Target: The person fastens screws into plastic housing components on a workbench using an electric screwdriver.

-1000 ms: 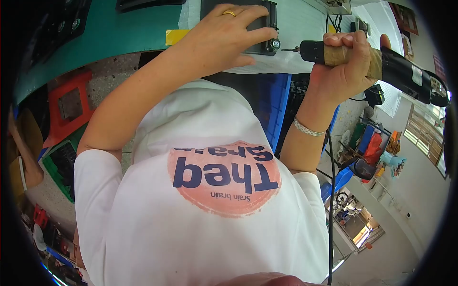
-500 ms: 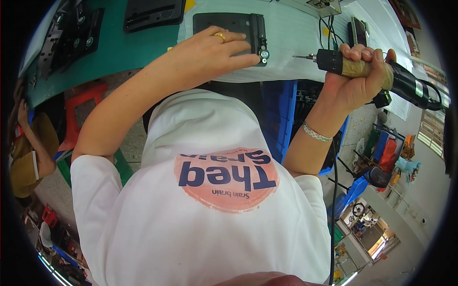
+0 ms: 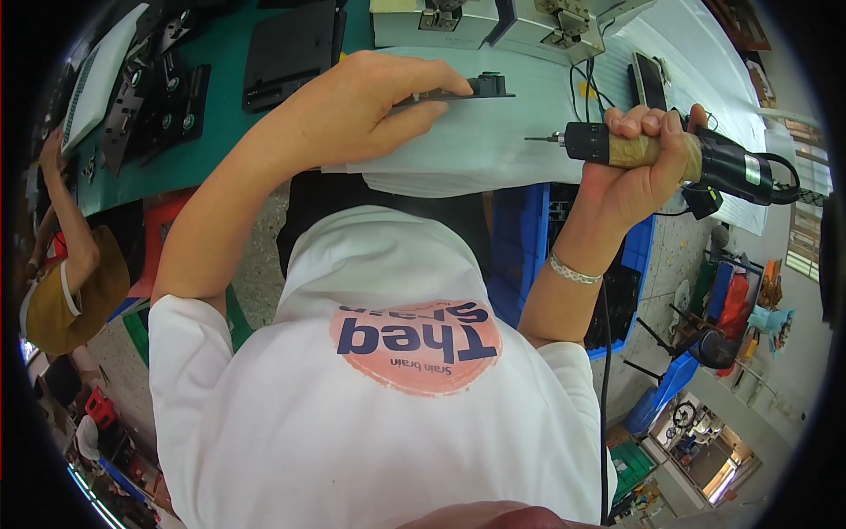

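Note:
My left hand [image 3: 374, 106] is closed on a thin black panel [image 3: 489, 86] with a raised block at its right end. The panel appears nearly edge-on above the white sheet [image 3: 441, 163] covering this part of the table. Its left part is hidden behind my fingers. On the right, my right hand [image 3: 639, 154] wraps round a black electric screwdriver [image 3: 731, 167], whose grip is bound in tan tape. The screwdriver's thin bit points left toward the panel, apart from it.
Black flat housings [image 3: 291, 53] and several brackets with round metal parts [image 3: 176, 106] lie on the green mat [image 3: 233, 132]. White boxes with metal fixtures [image 3: 441, 22] stand behind. A blue crate [image 3: 520, 242] is below the table edge. Another person [image 3: 79, 282] works at far left.
The black panel lay flat under my open left hand; now that hand grips it and it is turned up nearly edge-on. The screwdriver has shifted slightly left and down. The whole view has shifted.

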{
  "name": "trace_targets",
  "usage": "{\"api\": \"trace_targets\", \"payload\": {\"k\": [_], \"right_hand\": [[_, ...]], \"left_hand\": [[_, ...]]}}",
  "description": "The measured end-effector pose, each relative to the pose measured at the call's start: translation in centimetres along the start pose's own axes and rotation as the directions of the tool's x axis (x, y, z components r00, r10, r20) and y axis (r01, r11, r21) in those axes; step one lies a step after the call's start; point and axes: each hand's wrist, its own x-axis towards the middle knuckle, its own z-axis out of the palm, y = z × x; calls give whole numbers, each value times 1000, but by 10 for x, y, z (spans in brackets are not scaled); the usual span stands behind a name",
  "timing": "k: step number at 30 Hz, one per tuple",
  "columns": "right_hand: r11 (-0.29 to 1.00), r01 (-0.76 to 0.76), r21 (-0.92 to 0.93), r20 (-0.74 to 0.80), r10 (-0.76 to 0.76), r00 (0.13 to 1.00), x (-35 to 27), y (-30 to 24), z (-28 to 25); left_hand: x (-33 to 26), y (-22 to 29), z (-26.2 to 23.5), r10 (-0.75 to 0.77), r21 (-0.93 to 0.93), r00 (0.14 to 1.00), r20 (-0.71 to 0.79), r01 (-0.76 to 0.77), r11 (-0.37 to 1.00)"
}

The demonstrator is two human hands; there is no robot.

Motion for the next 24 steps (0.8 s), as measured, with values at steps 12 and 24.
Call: {"api": "trace_targets", "payload": {"k": [12, 24], "right_hand": [[999, 14, -46, 10, -14, 1000, -1, 4, 5], [998, -31, 48, 49, 29, 998, -1, -7, 1]], "left_hand": [[9, -7, -7, -33, -57, 999, 20, 34, 998], [0, -3, 5, 14, -41, 998, -66, -17, 999]]}}
